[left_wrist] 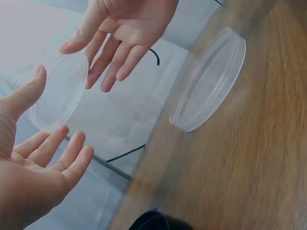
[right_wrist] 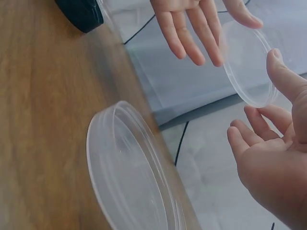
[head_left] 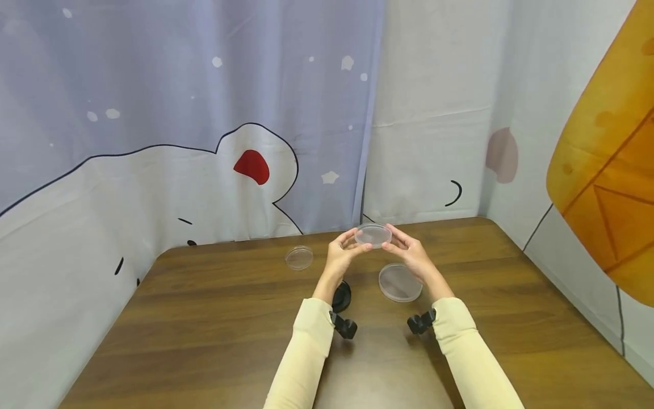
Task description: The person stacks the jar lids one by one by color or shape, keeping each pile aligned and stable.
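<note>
Above the back part of the table, both hands hold a clear petri dish (head_left: pixel 373 235) between them. My left hand (head_left: pixel 339 254) pinches its left edge with thumb and fingers. On the opposite edge, my right hand (head_left: pixel 413 257) does the same. Seen in the left wrist view, the dish (left_wrist: pixel 60 91) is held by its rim, the other fingers spread away from it. A larger clear petri dish (head_left: pixel 401 283) lies on the table below the right hand. It also shows large in the right wrist view, its raised rim (right_wrist: pixel 127 158) facing up.
A smaller clear dish (head_left: pixel 298 258) lies on the wooden table (head_left: pixel 230 329) left of the hands. A black round object (head_left: pixel 343 296) sits under the left wrist, partly hidden by it. Printed curtains (head_left: pixel 317 142) hang behind the table and along its right side.
</note>
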Available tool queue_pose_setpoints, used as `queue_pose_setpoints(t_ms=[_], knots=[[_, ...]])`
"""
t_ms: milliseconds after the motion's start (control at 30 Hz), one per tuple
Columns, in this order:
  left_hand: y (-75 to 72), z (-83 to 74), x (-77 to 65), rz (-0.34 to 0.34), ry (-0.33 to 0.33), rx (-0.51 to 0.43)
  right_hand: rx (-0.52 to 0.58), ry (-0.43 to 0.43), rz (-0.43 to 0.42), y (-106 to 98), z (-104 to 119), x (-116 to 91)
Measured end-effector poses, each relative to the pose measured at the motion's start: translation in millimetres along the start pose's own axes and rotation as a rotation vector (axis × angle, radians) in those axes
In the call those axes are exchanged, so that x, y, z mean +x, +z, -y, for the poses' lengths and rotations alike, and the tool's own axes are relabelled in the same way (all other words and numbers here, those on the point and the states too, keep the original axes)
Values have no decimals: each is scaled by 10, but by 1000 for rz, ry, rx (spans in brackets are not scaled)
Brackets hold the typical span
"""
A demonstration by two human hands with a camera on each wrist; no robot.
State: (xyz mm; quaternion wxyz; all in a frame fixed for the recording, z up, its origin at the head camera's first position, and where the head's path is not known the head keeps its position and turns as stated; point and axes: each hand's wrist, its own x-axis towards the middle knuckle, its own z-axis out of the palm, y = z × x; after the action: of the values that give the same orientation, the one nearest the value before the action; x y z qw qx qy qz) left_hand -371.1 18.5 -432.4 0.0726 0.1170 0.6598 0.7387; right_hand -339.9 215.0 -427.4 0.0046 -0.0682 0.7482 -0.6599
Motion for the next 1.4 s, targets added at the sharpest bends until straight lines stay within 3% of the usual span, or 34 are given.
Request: queue_pose_setpoints(t_ms=[267, 867, 1167, 1400], knots=[[177, -46, -67, 73, 56, 82, -41, 2, -56, -188, 45, -223], [263, 247, -270, 185, -13, 209, -165, -3, 28, -397, -220, -488], [328, 370, -301, 138, -70, 235, -184, -17, 58, -472, -299, -509], [384, 456, -293, 111, -68, 249, -232, 48, 95, -537, -394, -524]])
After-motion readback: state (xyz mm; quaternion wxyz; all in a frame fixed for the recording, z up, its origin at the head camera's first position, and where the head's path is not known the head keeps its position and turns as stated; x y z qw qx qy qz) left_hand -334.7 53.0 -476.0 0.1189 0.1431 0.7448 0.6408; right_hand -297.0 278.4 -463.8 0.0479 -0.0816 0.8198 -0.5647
